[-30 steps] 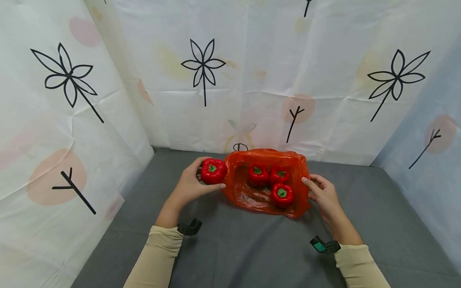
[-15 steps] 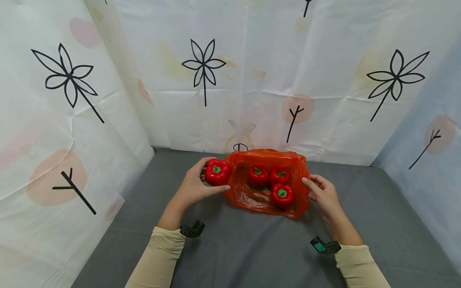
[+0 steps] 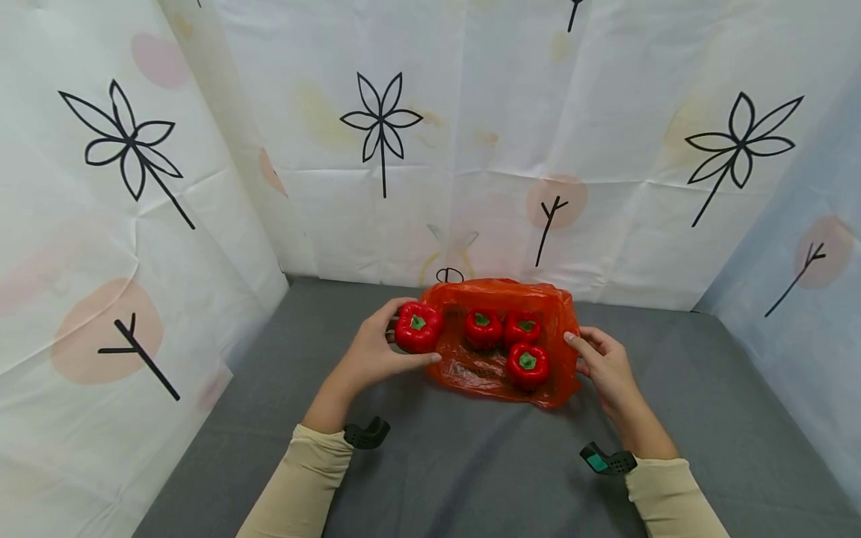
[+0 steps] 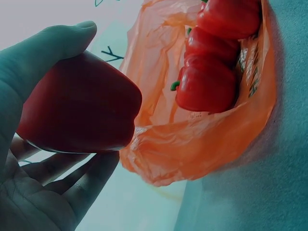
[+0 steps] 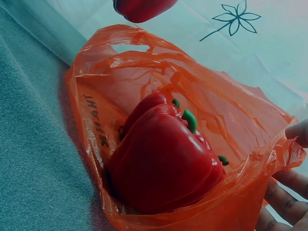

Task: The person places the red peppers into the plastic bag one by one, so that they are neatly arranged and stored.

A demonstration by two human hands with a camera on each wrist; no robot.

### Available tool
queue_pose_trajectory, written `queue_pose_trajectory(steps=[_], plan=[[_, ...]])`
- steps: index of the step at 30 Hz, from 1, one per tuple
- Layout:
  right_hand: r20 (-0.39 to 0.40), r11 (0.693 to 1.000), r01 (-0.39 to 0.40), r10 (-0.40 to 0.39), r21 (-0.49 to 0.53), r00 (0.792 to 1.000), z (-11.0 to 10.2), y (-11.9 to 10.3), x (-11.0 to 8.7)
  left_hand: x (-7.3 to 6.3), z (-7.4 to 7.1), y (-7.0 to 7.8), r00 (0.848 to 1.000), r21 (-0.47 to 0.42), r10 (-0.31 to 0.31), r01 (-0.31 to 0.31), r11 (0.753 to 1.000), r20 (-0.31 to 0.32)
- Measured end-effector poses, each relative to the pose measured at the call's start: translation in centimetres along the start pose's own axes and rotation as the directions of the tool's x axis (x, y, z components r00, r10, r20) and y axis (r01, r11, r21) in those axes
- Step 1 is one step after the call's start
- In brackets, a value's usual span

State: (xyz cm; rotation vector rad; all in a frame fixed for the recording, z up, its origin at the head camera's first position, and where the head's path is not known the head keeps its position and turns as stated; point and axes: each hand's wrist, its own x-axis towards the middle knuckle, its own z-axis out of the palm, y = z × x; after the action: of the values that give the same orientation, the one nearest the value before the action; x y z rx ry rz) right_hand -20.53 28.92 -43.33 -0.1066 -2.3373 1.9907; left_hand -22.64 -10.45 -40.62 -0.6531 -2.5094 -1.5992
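Observation:
My left hand point(image 3: 378, 345) grips a red bell pepper point(image 3: 418, 327) with a green stem, the thumb on its near side and the fingers behind. This pepper point(image 4: 82, 106) is raised at the left rim of an orange plastic bag point(image 3: 464, 373), overlapping that rim in the head view. The bag stands with its mouth wide open and holds three more red peppers point(image 3: 528, 365). At the bag's right rim my right hand point(image 3: 602, 362) pinches the plastic between thumb and fingers. In the right wrist view, dark lettering shows on the bag's inside point(image 5: 94, 120).
A grey cloth covers the table point(image 3: 437, 463). White curtains point(image 3: 471, 149) with drawn flowers stand close behind the bag and along both sides. Each wrist wears a black strap point(image 3: 366, 433).
My left hand has carried the pepper to the right and slightly nearer, from beside the bag to over its left rim. My right hand and the bag have stayed almost still.

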Motion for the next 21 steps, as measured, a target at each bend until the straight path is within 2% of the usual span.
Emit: queue_pose_trajectory(steps=[8,15,21], plan=[[0.009,1.0,0.0,0.0,0.005,1.0,0.0,0.0,0.0,0.0,1.2,0.0,0.999,-0.008,0.017,-0.017,1.0,0.028],[0.011,1.0,-0.003,0.003,-0.003,1.0,-0.1,-0.1,0.1,0.1,2.0,0.3,0.996,-0.047,0.073,-0.071,0.996,0.049],[0.01,1.0,-0.006,0.007,-0.017,1.0,-0.1,-0.2,0.1,0.2,2.9,0.4,0.994,-0.052,0.093,-0.09,0.995,0.058]])
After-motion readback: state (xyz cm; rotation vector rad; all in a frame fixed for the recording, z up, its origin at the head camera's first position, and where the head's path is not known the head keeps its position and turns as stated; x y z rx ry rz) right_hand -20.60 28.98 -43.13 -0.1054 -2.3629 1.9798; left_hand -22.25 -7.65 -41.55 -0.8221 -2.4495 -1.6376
